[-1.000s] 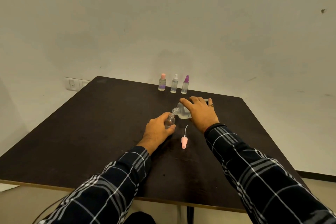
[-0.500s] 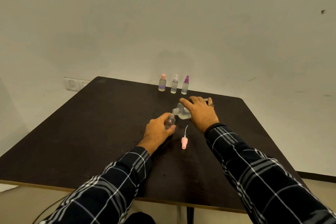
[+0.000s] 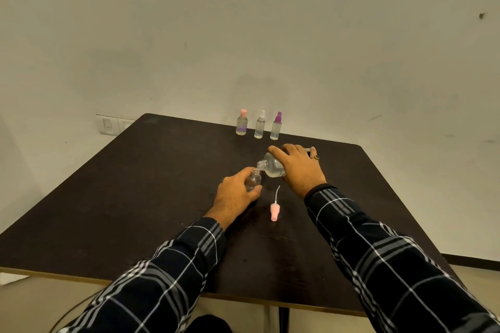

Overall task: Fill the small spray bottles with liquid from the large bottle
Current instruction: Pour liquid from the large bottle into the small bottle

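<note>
Over the table (image 3: 151, 197), right hand (image 3: 300, 167) tips large bottle (image 3: 272, 167).

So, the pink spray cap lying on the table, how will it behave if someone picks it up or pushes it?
The pink spray cap looks small and plastic, so probably very light. Its thin white tube curves slightly, so it likely bends easily. It lies on its side on the table, and the body seems round, so a push may make it roll or swing around.

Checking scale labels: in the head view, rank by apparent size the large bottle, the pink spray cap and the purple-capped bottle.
1. Large bottle, partly hidden by the right hand.
2. Purple-capped bottle and pink spray cap: alike; the bottle is farther, so unsure.
</note>
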